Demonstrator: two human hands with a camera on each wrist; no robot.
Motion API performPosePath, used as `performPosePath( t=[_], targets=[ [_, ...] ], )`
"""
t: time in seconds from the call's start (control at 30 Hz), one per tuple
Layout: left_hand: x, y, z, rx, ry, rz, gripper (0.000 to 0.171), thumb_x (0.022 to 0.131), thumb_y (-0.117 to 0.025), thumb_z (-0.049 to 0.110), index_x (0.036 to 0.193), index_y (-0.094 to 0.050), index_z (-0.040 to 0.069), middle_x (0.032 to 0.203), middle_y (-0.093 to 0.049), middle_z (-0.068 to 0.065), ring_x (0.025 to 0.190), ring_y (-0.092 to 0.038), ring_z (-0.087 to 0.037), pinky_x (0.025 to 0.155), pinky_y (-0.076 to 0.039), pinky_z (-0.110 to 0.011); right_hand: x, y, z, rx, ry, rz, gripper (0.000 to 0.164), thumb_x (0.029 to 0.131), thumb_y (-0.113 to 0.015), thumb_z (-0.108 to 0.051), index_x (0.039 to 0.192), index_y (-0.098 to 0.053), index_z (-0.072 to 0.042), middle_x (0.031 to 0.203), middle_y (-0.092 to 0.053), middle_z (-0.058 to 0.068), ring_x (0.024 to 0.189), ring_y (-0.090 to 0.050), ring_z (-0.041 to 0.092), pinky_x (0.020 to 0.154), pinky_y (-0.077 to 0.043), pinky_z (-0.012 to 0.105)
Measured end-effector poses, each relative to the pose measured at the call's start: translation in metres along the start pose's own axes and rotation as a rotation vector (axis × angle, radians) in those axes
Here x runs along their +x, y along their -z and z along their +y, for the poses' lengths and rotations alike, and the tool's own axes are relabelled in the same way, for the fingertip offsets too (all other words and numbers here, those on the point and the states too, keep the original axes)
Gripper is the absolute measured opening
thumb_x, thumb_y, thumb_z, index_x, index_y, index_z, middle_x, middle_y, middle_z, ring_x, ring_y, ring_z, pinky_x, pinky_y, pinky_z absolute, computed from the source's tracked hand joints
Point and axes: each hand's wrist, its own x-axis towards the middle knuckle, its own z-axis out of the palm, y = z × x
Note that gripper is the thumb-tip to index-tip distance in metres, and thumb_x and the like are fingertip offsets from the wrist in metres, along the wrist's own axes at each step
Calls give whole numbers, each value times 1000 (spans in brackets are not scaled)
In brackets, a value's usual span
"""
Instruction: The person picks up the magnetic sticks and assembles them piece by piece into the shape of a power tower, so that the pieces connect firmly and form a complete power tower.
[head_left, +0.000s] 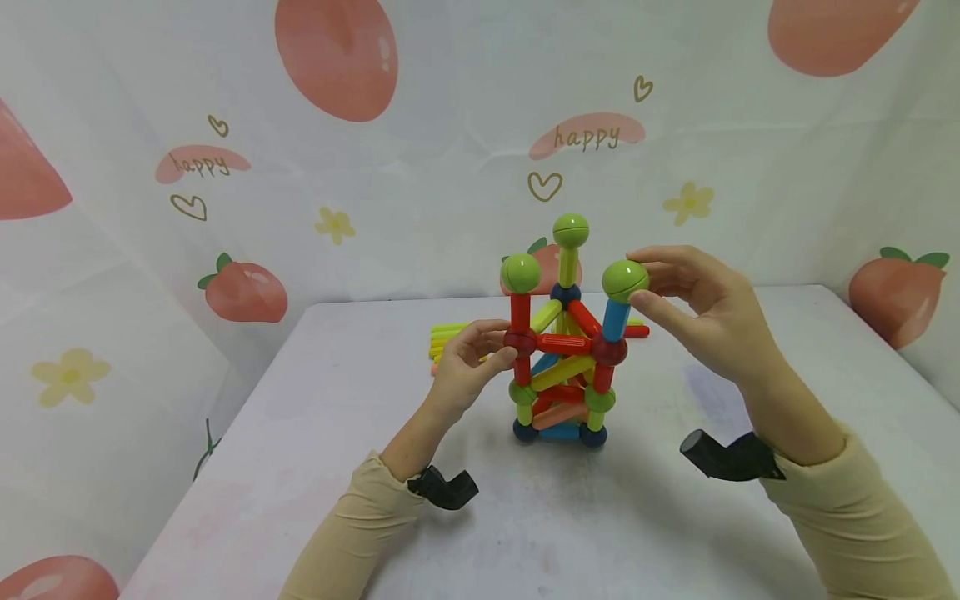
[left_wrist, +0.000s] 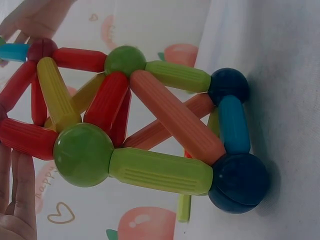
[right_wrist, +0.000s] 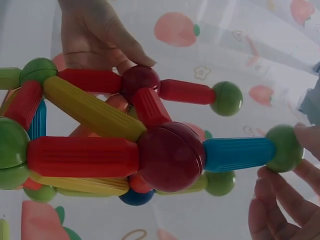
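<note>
- On the table (head_left: 337, 433), right of its middle: one tower (head_left: 562, 372) of ribbed rods and balls, standing upright.
- Tower foot, near side: two dark blue balls (head_left: 525, 431), joined by a blue crossrod (head_left: 559, 431); light green rods rise from them to green balls.
- Tower middle, near side: left dark red ball (head_left: 521, 342) and right dark red ball (head_left: 609, 349), a red rod between them, a yellow rod slanting below.
- Tower top: three uprights, each capped by a green ball; near left red, near right blue, far light green.
- Left hand (head_left: 474, 367): fingers bent, thumb opposed, gap small; pinches the left dark red ball from the left.
- Right hand (head_left: 701, 308): raised at right, fingers partly curled; thumb and fingertips pinch the right top ball (head_left: 626, 281), on the blue upright (head_left: 616, 320).
- Far left behind tower: loose yellow and light green rods (head_left: 446, 330), side by side.
- Far right behind tower: loose red rod (head_left: 637, 332).
- Far side: white backdrop (head_left: 420, 208), printed with peaches, hearts, flowers and "happy".
</note>
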Motion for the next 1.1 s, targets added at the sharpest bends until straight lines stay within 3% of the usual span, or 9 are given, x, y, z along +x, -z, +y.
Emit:
performPosePath(
  t=[0.33, 0.47, 0.57, 0.7, 0.8, 0.97, 1.1],
  targets=[
    [0, 1, 1, -1, -17, -16, 75, 76, -70, 48, 122, -49, -8, 97, -62, 12, 95, -59, -7, 80, -55, -23, -1, -3, -1, -43, -19, -11, 37, 81, -59, 12, 117, -57, 4, 97, -68, -8, 88, -63, 7, 79, -49, 12],
    [0, 4, 4, 40, -16, -33, 74, 77, -70, 49, 122, -50, -6, 99, -62, 11, 96, -59, -6, 82, -55, -25, -2, -4, -1, -28, -13, -11, 37, 82, -58, 11, 118, -57, 4, 97, -68, -7, 87, -63, 7, 78, -49, 12],
    [0, 10, 6, 92, 2, -29, 63, 82, -68, 43, 123, -51, -3, 100, -62, 6, 93, -62, -6, 82, -56, -29, -2, -4, -1, -14, -15, -14, 36, 83, -58, 10, 118, -56, 4, 97, -68, -7, 86, -63, 6, 79, -49, 12],
    [2, 22, 7, 185, 73, 5, 38, 89, -63, 23, 120, -56, 2, 103, -62, -9, 87, -64, -10, 80, -57, -41, -3, -4, -2, -44, -30, -29, 40, 82, -57, 12, 121, -53, 4, 96, -67, -8, 85, -63, 5, 80, -49, 11],
    [4, 34, 4, 273, 151, 8, 30, 90, -61, 17, 118, -59, 6, 108, -60, -16, 91, -64, -17, 82, -55, -47, -4, -4, -1, -62, -34, -51, 45, 81, -59, 13, 124, -50, 4, 95, -67, -8, 84, -63, 6, 80, -50, 11],
    [7, 56, -13, 472, 260, -3, 31, 89, -63, 24, 116, -62, 9, 116, -61, -11, 100, -60, -24, 85, -53, -34, -6, -6, 2, -41, -12, -73, 48, 83, -65, 1, 126, -45, 5, 94, -66, -6, 83, -63, 7, 80, -50, 12],
    [7, 73, -28, 589, 317, 3, 33, 89, -62, 24, 117, -61, 5, 118, -61, -12, 104, -59, -28, 84, -52, -33, -6, -7, 3, -63, 1, -72, 51, 79, -61, 13, 127, -44, 6, 96, -66, -9, 84, -63, 5, 81, -50, 11]
  ],
)
